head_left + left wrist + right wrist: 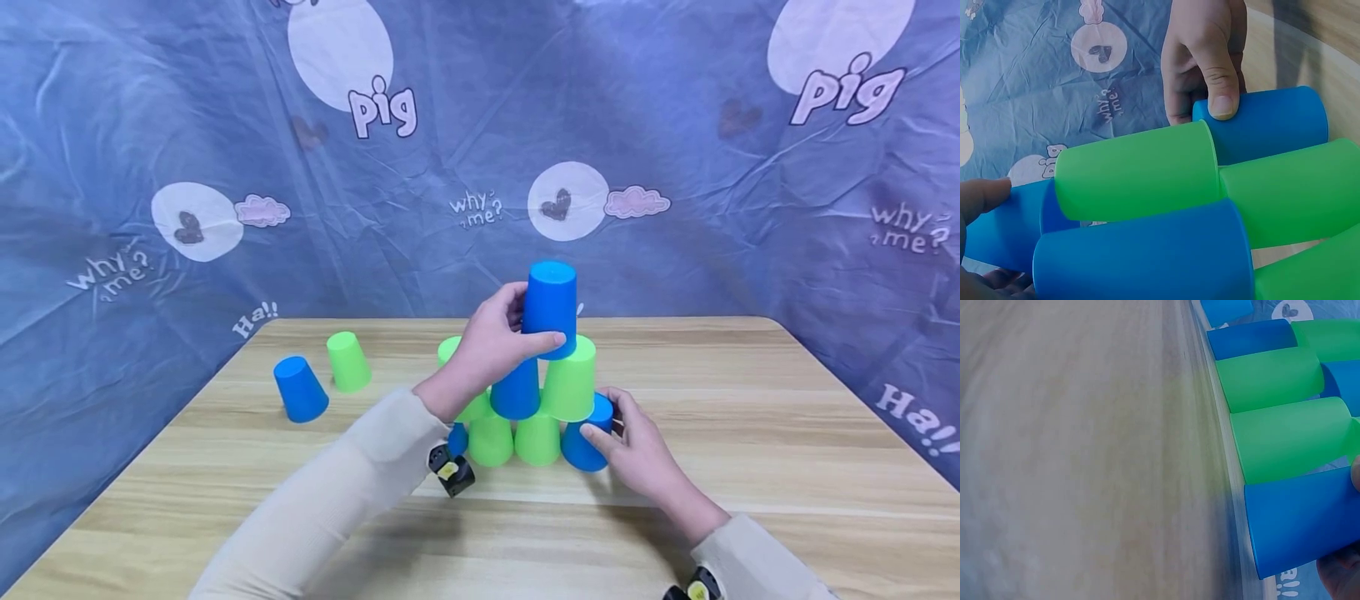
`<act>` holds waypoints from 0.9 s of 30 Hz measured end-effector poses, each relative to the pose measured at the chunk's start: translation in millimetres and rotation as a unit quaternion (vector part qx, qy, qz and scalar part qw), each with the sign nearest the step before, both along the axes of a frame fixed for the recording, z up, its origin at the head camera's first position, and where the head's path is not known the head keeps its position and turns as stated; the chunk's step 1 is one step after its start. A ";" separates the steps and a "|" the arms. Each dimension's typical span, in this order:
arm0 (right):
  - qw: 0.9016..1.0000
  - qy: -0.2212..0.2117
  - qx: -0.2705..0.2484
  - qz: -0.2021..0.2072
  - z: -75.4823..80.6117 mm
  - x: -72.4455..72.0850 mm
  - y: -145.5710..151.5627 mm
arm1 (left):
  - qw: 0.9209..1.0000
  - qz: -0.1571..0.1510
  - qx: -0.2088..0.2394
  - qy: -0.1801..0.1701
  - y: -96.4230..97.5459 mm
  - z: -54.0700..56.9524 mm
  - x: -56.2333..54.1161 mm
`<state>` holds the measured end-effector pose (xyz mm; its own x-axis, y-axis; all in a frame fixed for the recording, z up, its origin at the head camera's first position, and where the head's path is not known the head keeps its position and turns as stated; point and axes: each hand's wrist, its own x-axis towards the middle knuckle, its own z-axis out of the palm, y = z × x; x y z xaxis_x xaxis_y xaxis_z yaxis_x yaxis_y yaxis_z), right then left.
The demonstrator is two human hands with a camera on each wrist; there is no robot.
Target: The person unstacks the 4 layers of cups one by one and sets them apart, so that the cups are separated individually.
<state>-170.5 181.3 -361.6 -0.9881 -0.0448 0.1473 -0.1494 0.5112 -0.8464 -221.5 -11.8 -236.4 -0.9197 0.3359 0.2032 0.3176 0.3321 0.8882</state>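
A small pyramid of upside-down cups stands on the table. My left hand (491,342) grips an upside-down blue cup (552,300) at the top, thumb across its front. That cup is over the second row, where a blue cup (516,390) sits between a green cup (572,382) on the right and another green cup (449,348) mostly behind the left wrist. Below, my right hand (641,446) holds the blue cup (581,447) at the bottom row's right end, thumb on its near side. Two green cups (491,442) fill the row's middle; the left-end blue cup (457,439) is partly hidden.
Apart from the pyramid, a blue cup (301,390) and a green cup (348,362) stand upside down on the left of the wooden table (720,392). A printed blue cloth (420,167) hangs behind the table and at its sides.
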 end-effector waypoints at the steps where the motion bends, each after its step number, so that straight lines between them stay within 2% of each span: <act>1: 1.000 0.001 -0.001 0.000 -0.1 0.0 0.2 | 1.000 0.000 -0.003 0.004 0.7 -0.2 0.0; 6: 1.000 -0.001 -0.002 0.001 -0.8 0.1 1.1 | 1.000 0.006 -0.019 0.017 3.1 0.0 1.8; 11: 1.000 0.001 0.000 -0.001 -0.5 0.8 1.8 | 1.000 0.003 -0.010 0.022 2.8 -1.5 2.4; 17: 1.000 0.010 -0.003 0.002 1.5 1.5 1.9 | 0.999 0.005 0.020 0.031 -2.0 -4.4 4.7; 27: 1.000 0.011 -0.009 0.003 1.8 2.5 0.5 | 0.993 -0.013 0.079 0.082 -14.1 -10.1 13.9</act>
<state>-168.0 181.8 -359.8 -0.9842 -0.0476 0.1705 -0.1715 0.4959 -0.8513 -207.6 -25.9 -246.5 -0.8612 0.3113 0.4019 0.4691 0.1823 0.8641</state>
